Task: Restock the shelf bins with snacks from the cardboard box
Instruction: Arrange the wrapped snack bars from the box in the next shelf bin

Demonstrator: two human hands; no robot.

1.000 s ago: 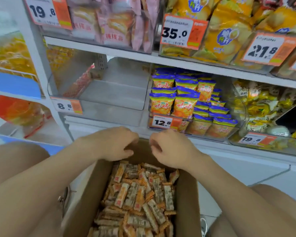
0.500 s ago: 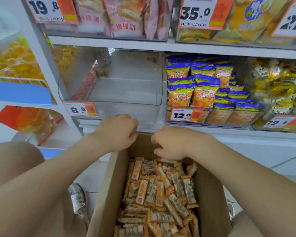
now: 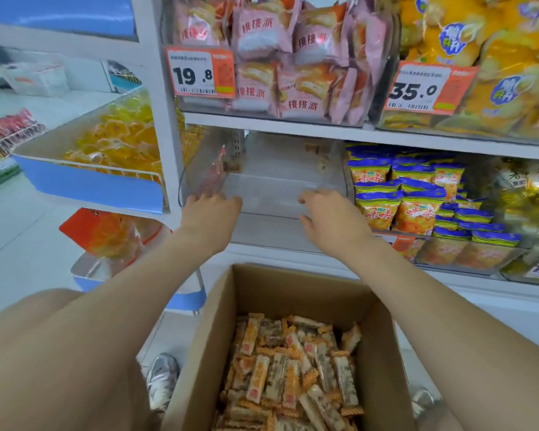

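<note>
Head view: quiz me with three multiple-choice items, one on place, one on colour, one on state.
1. The left hand and right hand are: A on the floor; B at the front of the clear bin; C on the top shelf.
2. The packs behind the 19.8 tag are: A pink; B green; C black.
3. The cardboard box is: A taped shut; B empty; C open, holding snack bars.
B, both reach the clear bin; A, pink wrappers show; C, bars lie in the open box.
</note>
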